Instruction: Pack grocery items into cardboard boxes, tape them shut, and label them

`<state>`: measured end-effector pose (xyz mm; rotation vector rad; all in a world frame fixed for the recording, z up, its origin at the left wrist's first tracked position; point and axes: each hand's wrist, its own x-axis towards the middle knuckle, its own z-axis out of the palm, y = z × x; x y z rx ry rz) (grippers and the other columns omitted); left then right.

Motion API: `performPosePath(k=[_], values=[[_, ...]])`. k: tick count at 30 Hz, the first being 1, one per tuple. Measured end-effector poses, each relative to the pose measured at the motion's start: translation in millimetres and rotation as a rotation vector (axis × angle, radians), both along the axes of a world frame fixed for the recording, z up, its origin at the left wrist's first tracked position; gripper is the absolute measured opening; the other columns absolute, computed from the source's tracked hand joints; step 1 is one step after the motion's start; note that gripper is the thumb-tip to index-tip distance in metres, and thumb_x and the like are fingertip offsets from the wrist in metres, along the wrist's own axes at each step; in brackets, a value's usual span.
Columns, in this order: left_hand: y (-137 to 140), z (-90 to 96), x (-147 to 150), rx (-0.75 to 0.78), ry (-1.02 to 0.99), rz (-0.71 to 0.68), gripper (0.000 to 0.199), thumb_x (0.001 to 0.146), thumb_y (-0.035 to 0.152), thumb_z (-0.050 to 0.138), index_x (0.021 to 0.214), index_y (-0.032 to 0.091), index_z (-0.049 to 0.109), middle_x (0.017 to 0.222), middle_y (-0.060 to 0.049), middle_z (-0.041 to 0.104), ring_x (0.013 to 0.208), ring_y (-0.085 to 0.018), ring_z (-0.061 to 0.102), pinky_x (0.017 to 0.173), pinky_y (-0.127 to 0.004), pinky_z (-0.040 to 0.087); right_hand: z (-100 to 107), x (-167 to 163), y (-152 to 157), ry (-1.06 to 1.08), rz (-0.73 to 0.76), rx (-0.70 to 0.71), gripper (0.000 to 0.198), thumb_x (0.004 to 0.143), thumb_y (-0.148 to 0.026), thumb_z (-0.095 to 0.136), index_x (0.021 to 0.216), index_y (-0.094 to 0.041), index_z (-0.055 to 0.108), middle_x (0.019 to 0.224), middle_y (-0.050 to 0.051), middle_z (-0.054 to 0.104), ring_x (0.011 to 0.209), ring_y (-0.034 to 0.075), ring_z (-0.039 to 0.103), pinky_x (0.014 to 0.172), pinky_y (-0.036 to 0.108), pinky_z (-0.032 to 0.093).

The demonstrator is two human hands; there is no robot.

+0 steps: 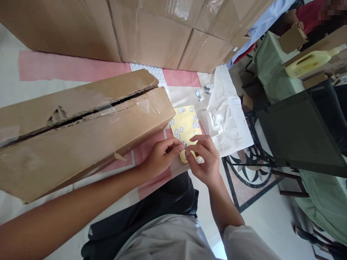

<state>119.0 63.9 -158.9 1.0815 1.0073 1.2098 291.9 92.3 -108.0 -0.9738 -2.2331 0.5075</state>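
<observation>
Over the lower part of a yellow sheet (187, 121), both my hands meet fingertip to fingertip. My left hand (165, 153) comes in from the left, thumb and forefinger pinched on a small whitish label (185, 145). Opposite it, my right hand (204, 155) pinches the same piece between thumb and finger, its other fingers curled loosely. Fingertips cover much of that piece. Small blue-edged labels (181, 129) lie scattered across the sheet. Just right of the sheet is a white tape dispenser (211, 122).
A long carton (89, 133) with a torn seam lies left of the sheet. Taped cartons (154, 39) line the table's back. Several loose labels (197, 94) rest beyond the dispenser, and a label sheet (155, 72) is partly hidden. A dark chair (300, 133) stands at right, a person (309, 18) beyond.
</observation>
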Motion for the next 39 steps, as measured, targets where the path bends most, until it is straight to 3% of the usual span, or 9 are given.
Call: performPosePath(k=[7,16,39], values=[[1,0.8,0,0.008,0.011,-0.014,0.028,0.098,0.043,0.060,0.086,0.018,0.063,0.076,0.002,0.057,0.073,-0.012,0.051,0.068,-0.025,0.041,1,0,0,0.055,-0.005,-0.136,0.011,0.092,-0.014,0.064,0.094,-0.024,0.065,0.110,0.007,0.060,0.063,0.010,0.052,0.055,0.031,0.049],[0,-1.4,-1,0.035,0.046,-0.037,0.028,0.101,0.043,0.055,0.089,0.018,0.061,0.079,0.002,0.058,0.075,-0.013,0.052,0.070,-0.026,0.040,3,-5,-1,0.144,-0.070,-0.269,0.011,0.091,-0.014,0.062,0.088,-0.022,0.068,0.097,0.005,0.060,0.060,0.009,0.046,0.049,0.027,0.037],[1,0.8,1,0.053,0.056,-0.048,0.026,0.103,0.038,0.053,0.086,0.019,0.056,0.078,0.004,0.056,0.076,-0.011,0.052,0.070,-0.026,0.039,-3,-10,-5,0.239,-0.176,-0.334,0.011,0.090,-0.014,0.064,0.084,-0.021,0.070,0.092,0.003,0.056,0.070,0.012,0.053,0.053,0.028,0.036]])
